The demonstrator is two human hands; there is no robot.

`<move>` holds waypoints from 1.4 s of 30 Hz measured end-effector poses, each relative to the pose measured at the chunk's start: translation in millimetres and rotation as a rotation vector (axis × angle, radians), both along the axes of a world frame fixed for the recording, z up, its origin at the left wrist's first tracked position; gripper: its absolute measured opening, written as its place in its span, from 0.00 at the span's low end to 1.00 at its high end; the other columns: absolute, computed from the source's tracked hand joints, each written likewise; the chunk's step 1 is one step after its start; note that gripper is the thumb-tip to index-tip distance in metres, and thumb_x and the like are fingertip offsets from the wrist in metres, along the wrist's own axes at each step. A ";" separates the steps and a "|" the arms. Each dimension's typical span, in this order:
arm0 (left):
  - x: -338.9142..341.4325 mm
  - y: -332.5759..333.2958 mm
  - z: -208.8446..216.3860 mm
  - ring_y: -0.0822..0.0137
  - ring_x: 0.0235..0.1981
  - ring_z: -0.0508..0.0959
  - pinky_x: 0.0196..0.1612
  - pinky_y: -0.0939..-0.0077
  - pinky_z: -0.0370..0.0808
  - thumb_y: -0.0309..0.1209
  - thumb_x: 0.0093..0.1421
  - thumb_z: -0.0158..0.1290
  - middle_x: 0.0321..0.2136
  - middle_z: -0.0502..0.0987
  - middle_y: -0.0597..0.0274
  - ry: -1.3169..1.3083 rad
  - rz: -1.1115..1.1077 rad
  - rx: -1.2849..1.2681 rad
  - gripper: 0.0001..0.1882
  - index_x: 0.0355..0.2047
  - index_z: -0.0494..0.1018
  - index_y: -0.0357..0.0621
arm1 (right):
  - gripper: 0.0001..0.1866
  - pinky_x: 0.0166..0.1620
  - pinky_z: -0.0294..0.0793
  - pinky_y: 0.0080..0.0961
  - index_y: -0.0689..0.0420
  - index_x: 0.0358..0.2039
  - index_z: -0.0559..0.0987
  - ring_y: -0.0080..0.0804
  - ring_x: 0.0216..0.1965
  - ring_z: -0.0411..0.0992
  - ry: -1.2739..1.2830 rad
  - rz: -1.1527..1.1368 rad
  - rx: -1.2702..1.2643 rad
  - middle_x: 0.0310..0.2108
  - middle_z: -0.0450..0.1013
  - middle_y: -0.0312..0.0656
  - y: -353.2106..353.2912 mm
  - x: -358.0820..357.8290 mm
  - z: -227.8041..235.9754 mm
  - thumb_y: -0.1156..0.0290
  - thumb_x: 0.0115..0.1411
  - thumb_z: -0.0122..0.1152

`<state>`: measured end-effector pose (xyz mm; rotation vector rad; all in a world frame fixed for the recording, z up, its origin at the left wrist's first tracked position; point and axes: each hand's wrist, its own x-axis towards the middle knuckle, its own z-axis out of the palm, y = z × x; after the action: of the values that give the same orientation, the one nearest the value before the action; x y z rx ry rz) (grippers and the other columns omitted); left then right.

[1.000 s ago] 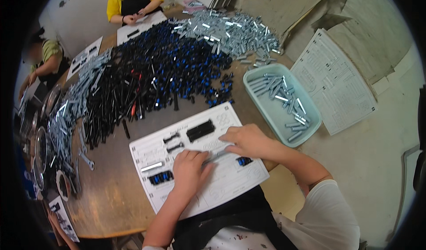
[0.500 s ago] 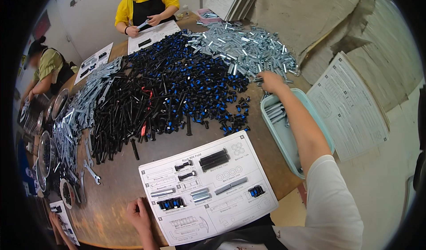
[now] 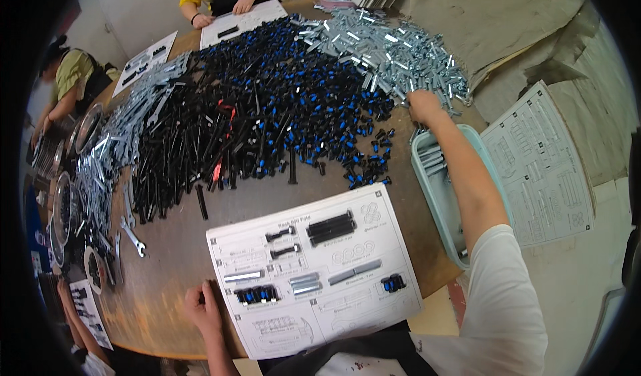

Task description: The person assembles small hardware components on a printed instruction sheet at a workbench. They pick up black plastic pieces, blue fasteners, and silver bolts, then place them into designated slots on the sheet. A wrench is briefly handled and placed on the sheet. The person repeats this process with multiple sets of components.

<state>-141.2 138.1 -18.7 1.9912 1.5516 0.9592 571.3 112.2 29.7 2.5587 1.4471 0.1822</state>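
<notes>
Right hand (image 3: 427,109) at the silver tubes (image 3: 400,50), left hand (image 3: 205,309) curled beside the sheet (image 3: 387,252).

The right fingers point down at the near edge of the tube heap, their tips hidden, so I cannot tell whether they grasp one; the left fingers bend loosely inward, and whether they enclose anything cannot be told. Under the right forearm sits the green bin (image 3: 433,209), with more tubes inside. The sheet bears further tubes, black rods (image 3: 330,228) and blue-banded bolts (image 3: 257,294). Beyond it, dark bolts (image 3: 287,102) heap across the table (image 3: 167,262), with wrenches (image 3: 131,236) to the left.
</notes>
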 end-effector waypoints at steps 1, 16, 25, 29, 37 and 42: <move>0.3 1.5 0.1 0.67 0.23 0.71 0.27 0.71 0.67 0.30 0.64 0.56 0.21 0.73 0.55 0.052 0.004 0.039 0.12 0.27 0.76 0.33 | 0.12 0.47 0.78 0.43 0.58 0.38 0.82 0.52 0.45 0.78 -0.001 -0.014 -0.008 0.40 0.79 0.52 -0.7 1.6 -3.7 0.72 0.53 0.59; 3.2 -3.5 8.2 0.78 0.27 0.68 0.32 0.80 0.67 0.31 0.66 0.56 0.22 0.73 0.69 -0.361 -0.038 -0.128 0.11 0.30 0.77 0.34 | 0.11 0.34 0.74 0.32 0.60 0.37 0.78 0.39 0.31 0.76 0.985 0.576 0.167 0.30 0.76 0.45 -131.3 -344.9 79.8 0.71 0.53 0.62; 105.0 -94.6 79.7 0.57 0.35 0.81 0.35 0.69 0.78 0.34 0.55 0.63 0.41 0.79 0.55 -0.019 -0.877 -0.086 0.17 0.45 0.78 0.43 | 0.12 0.33 0.74 0.36 0.58 0.38 0.77 0.43 0.29 0.75 0.770 0.386 0.339 0.33 0.74 0.44 -186.5 -425.2 37.1 0.68 0.55 0.66; 118.7 -111.5 77.1 0.57 0.35 0.81 0.34 0.66 0.78 0.30 0.54 0.62 0.40 0.79 0.58 0.122 -0.836 0.120 0.16 0.44 0.78 0.45 | 0.11 0.33 0.74 0.35 0.56 0.39 0.78 0.41 0.30 0.76 0.734 0.455 0.287 0.34 0.72 0.40 -212.8 -411.9 47.2 0.69 0.56 0.65; 135.4 -117.0 69.8 0.56 0.32 0.80 0.33 0.65 0.77 0.28 0.54 0.61 0.34 0.78 0.60 0.202 -0.869 0.038 0.11 0.39 0.79 0.45 | 0.05 0.29 0.74 0.34 0.54 0.34 0.78 0.39 0.27 0.75 0.490 0.408 0.376 0.31 0.71 0.38 -226.4 -397.7 33.1 0.72 0.56 0.61; 135.4 -127.1 34.3 0.53 0.30 0.79 0.30 0.62 0.76 0.27 0.55 0.59 0.30 0.76 0.56 0.097 -0.785 0.111 0.08 0.36 0.78 0.44 | 0.03 0.27 0.73 0.35 0.51 0.33 0.78 0.38 0.25 0.74 0.407 0.467 0.310 0.29 0.70 0.38 -218.2 -400.2 26.1 0.70 0.58 0.58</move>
<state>-5.8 11.0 15.6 2.4410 0.6290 0.6256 171.1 -106.0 55.8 2.5379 2.3276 -0.0617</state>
